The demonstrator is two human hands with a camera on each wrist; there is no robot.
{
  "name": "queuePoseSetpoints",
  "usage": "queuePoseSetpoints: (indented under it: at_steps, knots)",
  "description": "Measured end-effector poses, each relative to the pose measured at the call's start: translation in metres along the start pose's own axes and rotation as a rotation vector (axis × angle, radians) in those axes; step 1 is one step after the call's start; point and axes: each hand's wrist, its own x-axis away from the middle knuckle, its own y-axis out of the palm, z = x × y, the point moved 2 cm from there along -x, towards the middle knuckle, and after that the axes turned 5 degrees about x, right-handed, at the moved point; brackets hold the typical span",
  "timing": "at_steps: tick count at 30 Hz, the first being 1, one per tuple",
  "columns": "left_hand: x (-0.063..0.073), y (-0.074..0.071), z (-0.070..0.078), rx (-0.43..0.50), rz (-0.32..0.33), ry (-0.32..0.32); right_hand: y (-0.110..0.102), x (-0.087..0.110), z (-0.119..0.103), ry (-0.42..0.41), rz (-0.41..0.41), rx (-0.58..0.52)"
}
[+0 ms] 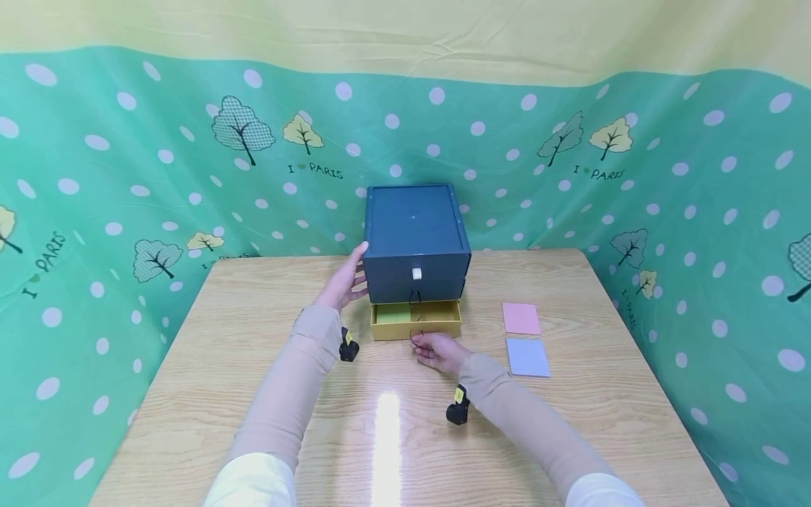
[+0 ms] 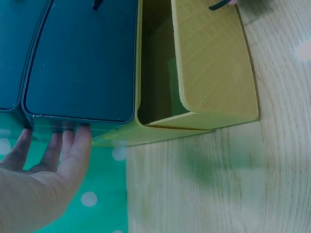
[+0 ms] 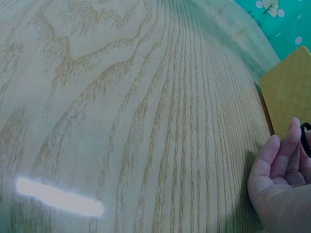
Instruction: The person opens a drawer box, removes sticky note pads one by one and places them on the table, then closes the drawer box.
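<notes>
A dark blue drawer cabinet [image 1: 413, 232] stands at the back of the table, its yellow bottom drawer [image 1: 437, 329] pulled partway out. A green square [image 1: 393, 313] lies in the left part of that drawer. My left hand [image 1: 345, 284] rests against the cabinet's left side, fingers extended, as the left wrist view also shows. With curled fingers my right hand [image 1: 441, 351] holds the black loop handle [image 3: 304, 139] on the drawer's front. Another black loop [image 1: 415, 297] hangs on the blue drawer above, and a white knob [image 1: 417, 273] sits higher up.
To the right of the cabinet, a pink square [image 1: 522, 318] and a light blue square [image 1: 528, 357] lie on the wooden table [image 1: 253, 338]. A green dotted curtain [image 1: 405, 127] encloses the back and sides. Each wrist carries a small black camera [image 1: 457, 407].
</notes>
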Motion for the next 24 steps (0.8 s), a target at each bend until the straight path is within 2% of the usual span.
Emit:
queuePoseSetpoints:
  at_steps: [24]
  knots:
    - [0.0009,-0.0007,-0.0004,-0.013,0.002,0.004,-0.004,0.004,0.0026,-0.003,-0.076,0.033]
